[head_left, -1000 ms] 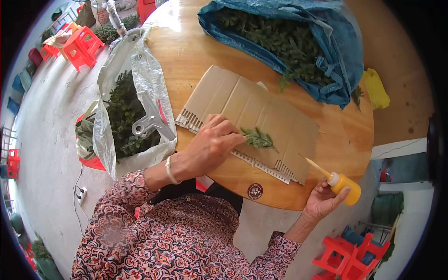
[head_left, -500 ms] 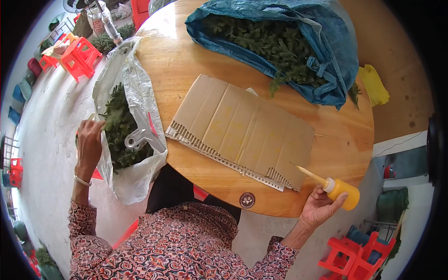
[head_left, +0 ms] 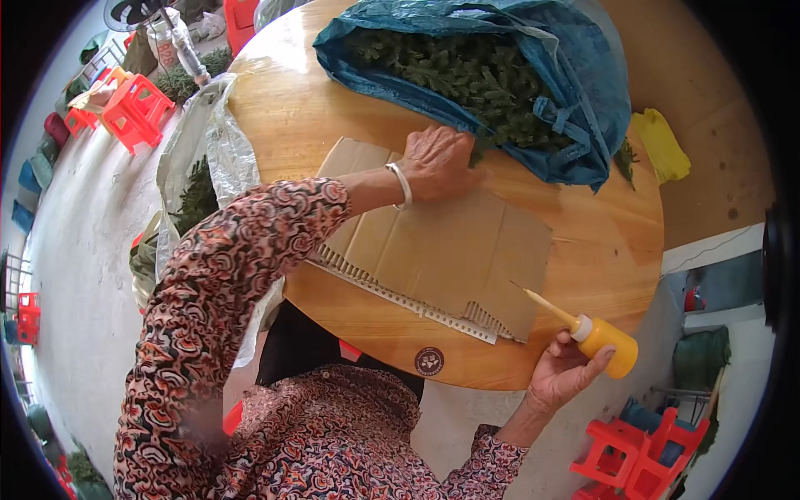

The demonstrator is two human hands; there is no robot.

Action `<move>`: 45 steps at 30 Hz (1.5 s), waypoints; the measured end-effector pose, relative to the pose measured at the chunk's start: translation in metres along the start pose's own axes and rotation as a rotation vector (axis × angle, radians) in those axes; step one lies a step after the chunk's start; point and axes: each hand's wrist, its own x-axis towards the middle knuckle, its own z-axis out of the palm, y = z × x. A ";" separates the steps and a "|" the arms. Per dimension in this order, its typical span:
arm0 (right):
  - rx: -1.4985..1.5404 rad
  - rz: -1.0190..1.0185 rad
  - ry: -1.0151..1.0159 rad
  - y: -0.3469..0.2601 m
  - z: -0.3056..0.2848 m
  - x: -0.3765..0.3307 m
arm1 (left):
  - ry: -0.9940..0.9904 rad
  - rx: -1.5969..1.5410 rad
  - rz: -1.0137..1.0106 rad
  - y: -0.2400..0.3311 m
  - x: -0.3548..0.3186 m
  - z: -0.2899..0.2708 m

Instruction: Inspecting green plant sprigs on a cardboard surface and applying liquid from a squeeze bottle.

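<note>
My right hand [head_left: 569, 367] is closed around a yellow squeeze bottle [head_left: 607, 343], beyond the table's front right edge. The bottle's long thin nozzle points up and left over the table. My left arm stretches across the cardboard sheet [head_left: 400, 242], which has ragged, corrugated front edges. At the sheet's far side, my left hand [head_left: 439, 162] is next to a green sprig [head_left: 478, 148] at the mouth of a blue plastic bag [head_left: 400, 93]. Its fingertips are partly hidden and blurred. Green artificial fir sprigs [head_left: 467, 75] fill the bag.
A whitish plastic bag [head_left: 229, 142] with greenery hangs at the left edge of the round wooden table [head_left: 275, 108]. Yellow cloth [head_left: 661, 146] lies beyond the right edge. Red stools [head_left: 137, 112] stand at far left, and more red stools [head_left: 637, 458] at lower right.
My left hand has left the whitish bag and moved right, across the cardboard to the blue bag's mouth. The right hand still holds the bottle in nearly the same place.
</note>
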 end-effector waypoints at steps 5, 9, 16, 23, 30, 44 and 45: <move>0.013 0.002 0.010 0.003 -0.005 0.002 | 0.137 0.099 0.220 -0.007 -0.006 0.002; 0.038 0.017 -0.003 0.002 -0.010 0.003 | 0.489 0.241 0.709 -0.021 -0.055 -0.011; 0.103 0.105 -0.134 -0.003 -0.010 0.010 | 0.291 0.173 0.664 -0.024 -0.142 -0.029; 0.129 0.148 -0.265 0.000 -0.001 0.011 | 0.106 0.217 0.392 -0.011 -0.170 -0.028; 0.092 0.175 -0.295 0.013 0.033 0.006 | 0.123 0.081 0.278 0.002 -0.188 -0.020; -0.151 0.254 -0.419 0.032 0.081 0.006 | 0.072 -0.093 0.168 0.006 -0.192 -0.020; -0.153 0.252 -0.410 0.034 0.083 0.004 | 0.072 -0.097 0.168 0.006 -0.191 -0.019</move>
